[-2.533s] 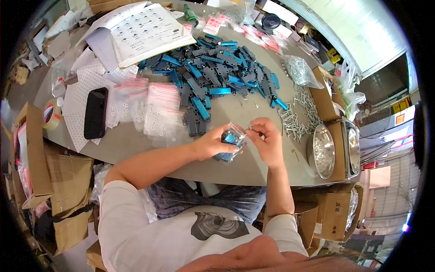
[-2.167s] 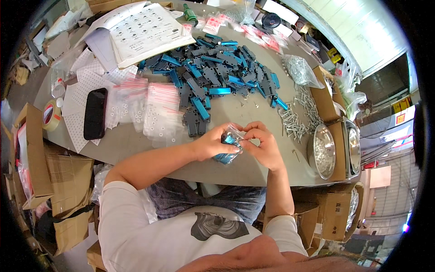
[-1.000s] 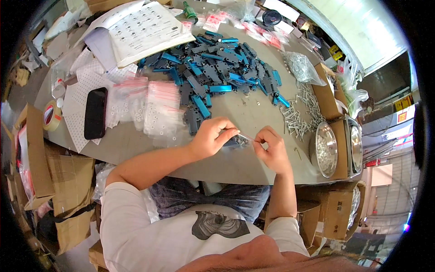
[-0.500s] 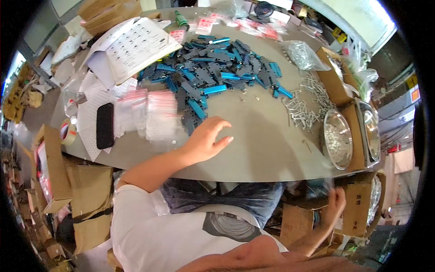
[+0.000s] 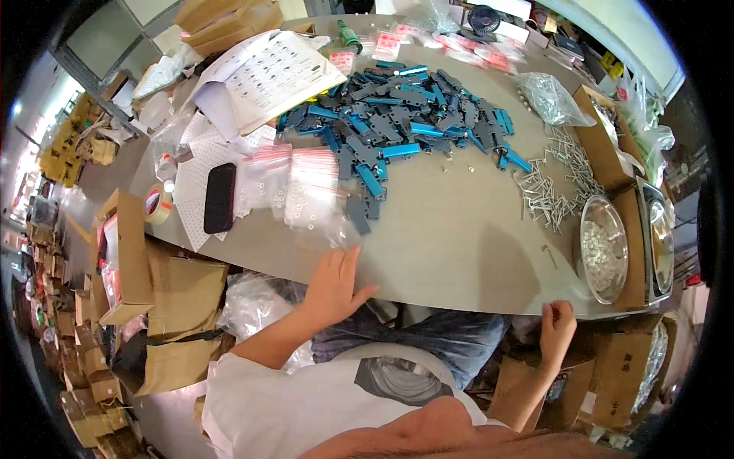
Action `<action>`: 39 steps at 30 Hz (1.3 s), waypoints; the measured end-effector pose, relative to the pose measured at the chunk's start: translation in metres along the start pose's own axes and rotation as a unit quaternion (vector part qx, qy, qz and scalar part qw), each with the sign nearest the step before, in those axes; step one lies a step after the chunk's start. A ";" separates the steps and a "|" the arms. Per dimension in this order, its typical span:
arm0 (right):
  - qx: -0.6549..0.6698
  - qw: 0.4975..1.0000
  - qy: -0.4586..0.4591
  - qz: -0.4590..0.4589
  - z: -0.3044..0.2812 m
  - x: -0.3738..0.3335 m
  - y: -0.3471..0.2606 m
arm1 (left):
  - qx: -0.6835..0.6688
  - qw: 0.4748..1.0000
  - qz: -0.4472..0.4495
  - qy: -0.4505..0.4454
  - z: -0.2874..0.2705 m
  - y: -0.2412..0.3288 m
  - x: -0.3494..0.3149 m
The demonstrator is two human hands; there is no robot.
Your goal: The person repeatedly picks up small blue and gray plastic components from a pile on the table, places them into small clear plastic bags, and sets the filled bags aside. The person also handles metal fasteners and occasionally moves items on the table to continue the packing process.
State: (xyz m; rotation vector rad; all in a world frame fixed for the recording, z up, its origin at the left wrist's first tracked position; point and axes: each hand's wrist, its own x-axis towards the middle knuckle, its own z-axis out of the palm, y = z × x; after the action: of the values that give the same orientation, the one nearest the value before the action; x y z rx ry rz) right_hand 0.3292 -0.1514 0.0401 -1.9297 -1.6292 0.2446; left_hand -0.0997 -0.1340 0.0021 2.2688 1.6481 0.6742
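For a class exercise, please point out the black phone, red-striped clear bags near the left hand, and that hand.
Black phone point(image 5: 220, 199), head view: its dark face.
Red-striped clear bags point(image 5: 311, 196), head view: clear part below stripes.
Left hand point(image 5: 332, 288), head view: its back.

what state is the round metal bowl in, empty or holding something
Not empty: small pale pieces lie inside the bowl.

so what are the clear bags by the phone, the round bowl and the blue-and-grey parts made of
Clear bags: thin plastic film, by their see-through sheen. Round bowl: probably polished steel, given its bright silvery wall. Blue-and-grey parts: glossy blue, matte grey; plastic or coated metal, unclear.
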 end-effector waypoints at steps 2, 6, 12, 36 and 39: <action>0.057 0.997 -0.038 -0.019 0.022 0.010 -0.022 | 0.026 1.000 0.012 0.002 -0.005 0.009 -0.003; 0.118 0.982 -0.094 -0.111 0.055 0.018 -0.055 | 0.026 0.996 0.079 0.014 -0.005 0.008 -0.003; 0.173 0.959 -0.165 -0.155 0.083 0.010 -0.096 | -0.017 0.982 0.190 0.000 0.020 0.001 -0.008; 0.151 0.942 -0.179 -0.239 0.108 -0.006 -0.105 | -0.199 0.970 0.100 0.095 0.001 0.011 0.040; 0.164 0.939 -0.178 -0.245 0.108 -0.004 -0.109 | -0.189 0.970 0.146 0.046 -0.012 0.026 0.075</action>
State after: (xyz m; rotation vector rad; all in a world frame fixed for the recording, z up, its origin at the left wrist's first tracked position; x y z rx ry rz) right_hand 0.1833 -0.1127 0.0115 -1.2294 -2.0882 0.6425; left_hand -0.0660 -0.0723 0.0411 2.2347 1.1058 1.0731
